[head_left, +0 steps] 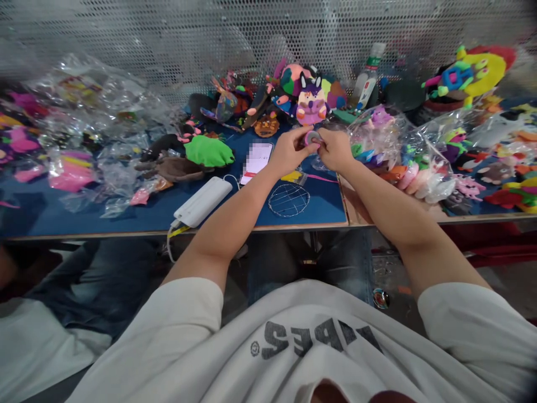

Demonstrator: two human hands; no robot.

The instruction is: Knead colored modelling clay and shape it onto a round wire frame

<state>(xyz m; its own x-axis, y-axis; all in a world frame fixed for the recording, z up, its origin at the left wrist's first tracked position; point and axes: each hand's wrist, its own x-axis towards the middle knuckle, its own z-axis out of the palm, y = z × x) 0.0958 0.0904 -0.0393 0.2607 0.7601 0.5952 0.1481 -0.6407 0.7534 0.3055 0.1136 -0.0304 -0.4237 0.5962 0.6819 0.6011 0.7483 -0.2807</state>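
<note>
My left hand (288,150) and my right hand (336,149) meet over the table, fingers closed on a small round purple-and-grey piece (312,137). Its exact kind is too small to make out. Just behind it stands a purple clay animal figure (311,103) with pointed ears. Nearest my left forearm lies a phone (257,159) with its screen lit. A round wire grid (289,200) rests on the blue tabletop between my forearms. Beside my right hand are clear plastic bags (377,137) with colourful clay pieces.
To the left are a white power bank (203,201) with a cable, a bright green clay piece (208,151) and more bagged clay. A bottle (369,78) stands before the perforated metal panel (235,33). Another person's leg (113,280) shows at lower left.
</note>
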